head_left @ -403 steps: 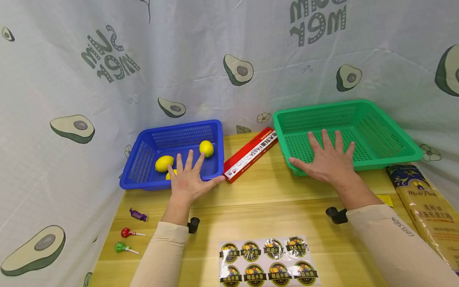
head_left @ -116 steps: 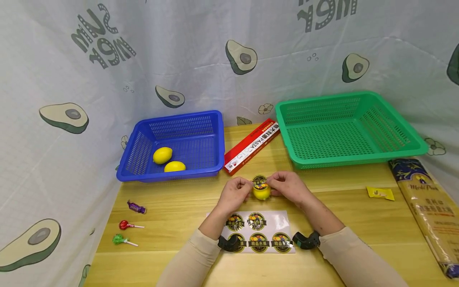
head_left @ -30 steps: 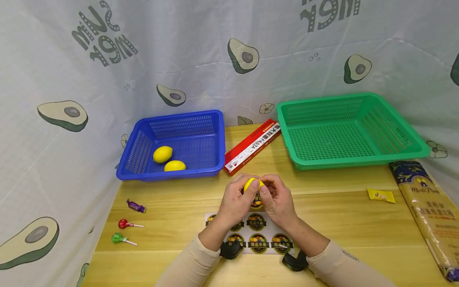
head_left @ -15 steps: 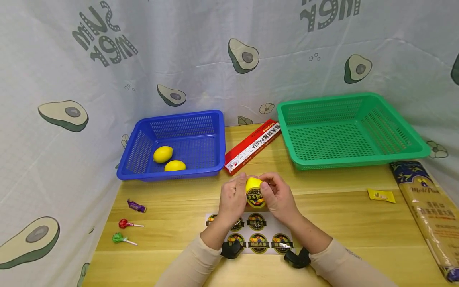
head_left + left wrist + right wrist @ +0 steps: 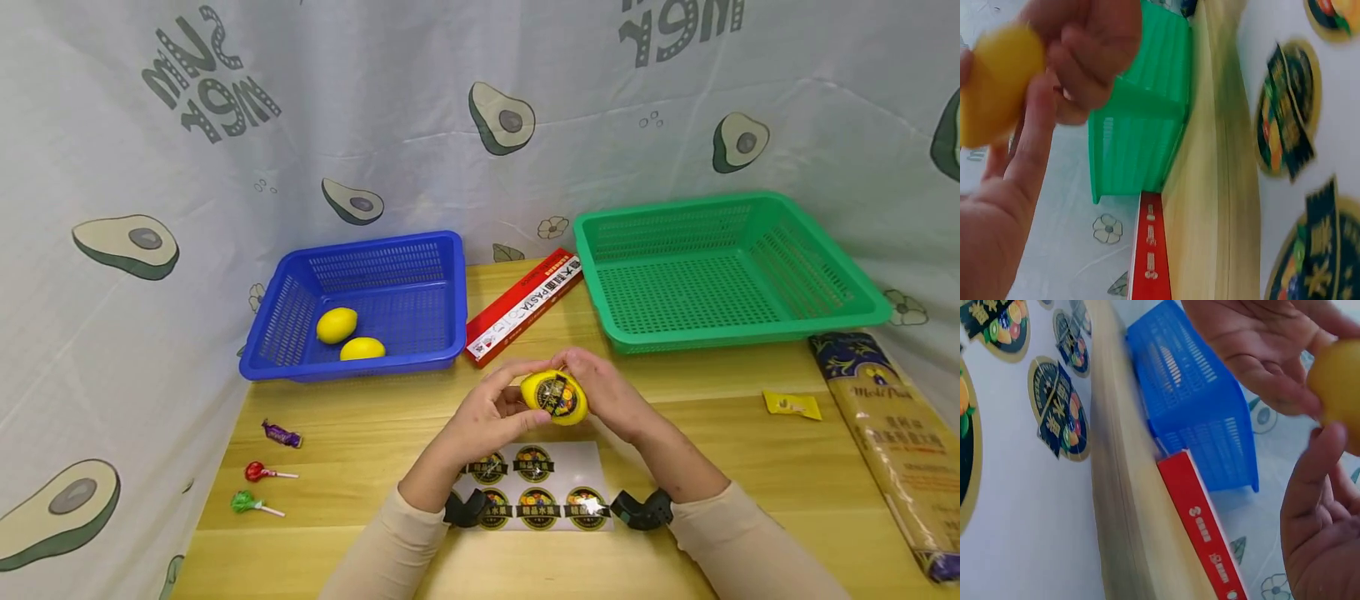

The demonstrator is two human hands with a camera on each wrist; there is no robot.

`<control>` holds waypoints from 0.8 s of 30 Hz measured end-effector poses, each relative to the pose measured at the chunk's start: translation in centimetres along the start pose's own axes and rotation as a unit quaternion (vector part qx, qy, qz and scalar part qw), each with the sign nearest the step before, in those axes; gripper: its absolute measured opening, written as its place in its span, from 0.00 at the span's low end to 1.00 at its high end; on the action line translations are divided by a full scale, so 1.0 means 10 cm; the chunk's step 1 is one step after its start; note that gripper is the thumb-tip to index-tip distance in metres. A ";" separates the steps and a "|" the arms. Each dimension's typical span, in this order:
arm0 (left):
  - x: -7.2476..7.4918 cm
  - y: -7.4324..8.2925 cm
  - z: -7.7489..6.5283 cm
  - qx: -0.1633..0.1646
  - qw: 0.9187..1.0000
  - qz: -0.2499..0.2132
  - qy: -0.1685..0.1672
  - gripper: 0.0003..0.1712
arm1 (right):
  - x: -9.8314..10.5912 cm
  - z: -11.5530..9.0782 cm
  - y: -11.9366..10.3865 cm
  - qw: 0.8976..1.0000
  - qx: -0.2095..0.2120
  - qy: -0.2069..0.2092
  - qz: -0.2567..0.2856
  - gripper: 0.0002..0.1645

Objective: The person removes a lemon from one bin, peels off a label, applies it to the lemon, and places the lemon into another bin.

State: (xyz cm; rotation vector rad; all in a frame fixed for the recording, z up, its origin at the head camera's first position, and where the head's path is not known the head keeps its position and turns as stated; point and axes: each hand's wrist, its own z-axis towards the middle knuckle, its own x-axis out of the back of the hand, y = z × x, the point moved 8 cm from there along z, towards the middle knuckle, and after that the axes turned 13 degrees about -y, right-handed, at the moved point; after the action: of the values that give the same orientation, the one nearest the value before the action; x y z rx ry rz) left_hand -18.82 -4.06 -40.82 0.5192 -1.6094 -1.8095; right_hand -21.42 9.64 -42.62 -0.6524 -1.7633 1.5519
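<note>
A yellow lemon is held above the table between both hands, a round black-and-gold fruit sticker on the side facing up. My left hand grips it from the left, thumb along the near side, fingers behind. From the right, my right hand holds it with bent fingers, partly hidden behind the fruit. Blurred in the left wrist view, the lemon touches a left fingertip. A right fingertip meets its lower edge in the right wrist view. Below lies a white sticker sheet with several stickers.
A blue basket with two lemons stands back left, a green basket back right. Between them lies a red pasta box. Wrapped candy and two lollipops lie left; a yellow packet and pasta bag lie right.
One lemon has left the blue basket for the hands, and a sticker from the sheet now sits on it. In the last second the lemon has turned, showing the sticker on top.
</note>
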 end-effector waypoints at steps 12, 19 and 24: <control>0.01 -0.05 0.01 -0.003 0.994 -0.048 0.095 0.32 | -0.06 -0.07 -0.19 0.969 0.000 0.150 -0.194 0.20; -0.02 -0.10 0.01 0.015 0.994 -0.075 0.078 0.33 | -0.04 -0.10 -0.24 0.951 0.035 0.186 -0.243 0.13; -0.04 -0.07 0.03 -0.005 0.996 -0.055 0.069 0.33 | -0.04 -0.15 -0.28 0.935 0.086 0.214 -0.269 0.12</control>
State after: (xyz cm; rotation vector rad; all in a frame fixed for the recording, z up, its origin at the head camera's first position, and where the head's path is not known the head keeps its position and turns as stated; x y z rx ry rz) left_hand -18.88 -3.49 -41.53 0.7252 -1.5037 -1.8182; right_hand -19.87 9.86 -39.81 -0.3427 -1.3107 1.0704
